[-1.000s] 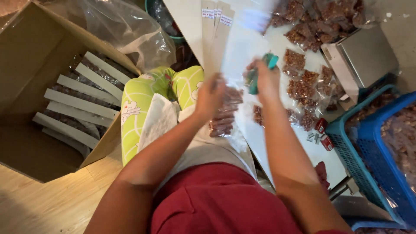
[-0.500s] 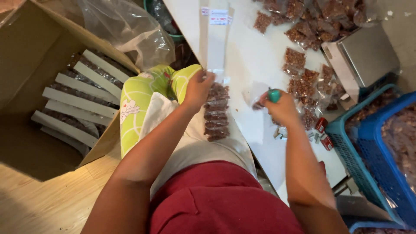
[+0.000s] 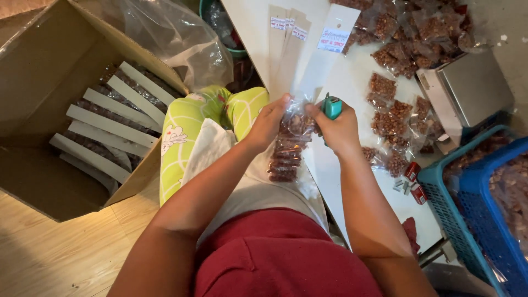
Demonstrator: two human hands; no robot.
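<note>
Above the lap, hands (image 3: 272, 124) (image 3: 338, 129) pinch white-labelled snack strip (image 3: 287, 148).

A long clear bag strip (image 3: 287, 151) full of brown nuts hangs down. A small teal stapler (image 3: 331, 106) sits at its top.

Glossy clear plastic snack bags (image 3: 287, 148); matt brown cardboard box (image 3: 33, 82); brushed metal scale (image 3: 473, 88); smooth wooden floor (image 3: 49, 258)

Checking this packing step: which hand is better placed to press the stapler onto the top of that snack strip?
Right hand: it already grips the teal stapler beside the strip of snack packets, while the left hand holds the strip.
</note>
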